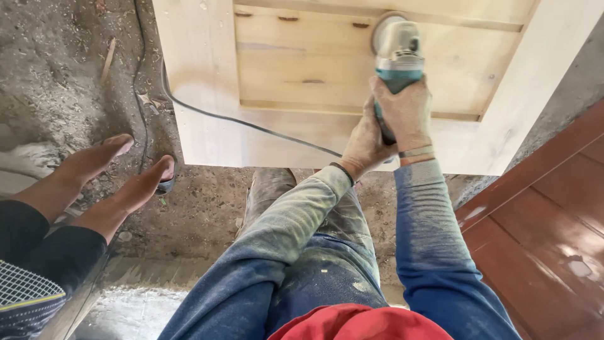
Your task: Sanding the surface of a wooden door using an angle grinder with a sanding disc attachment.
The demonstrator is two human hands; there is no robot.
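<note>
We look down on two dusty blue sleeves reaching forward to a pale wooden door panel [207,82] lying flat above a gritty concrete floor [56,82]. Both hands wrap one teal and grey handheld sander [396,56]. The right hand [406,110] closes around the teal body from above, and the left hand [365,145] grips the rear of the handle just below it, though we cannot quite see how far its fingers reach around. The sander's round pad presses on the recessed inner board of the panel, near the far right corner of that recess, and looks blurred. A black power cord [251,123] trails from the tool leftward across the panel's near rail and off its left edge onto the floor. At the left, another person's two bare feet [119,176] rest on the concrete, apart from the panel. A reddish-brown wooden door [541,233] lies at the right, beside the panel's near right corner.
</note>
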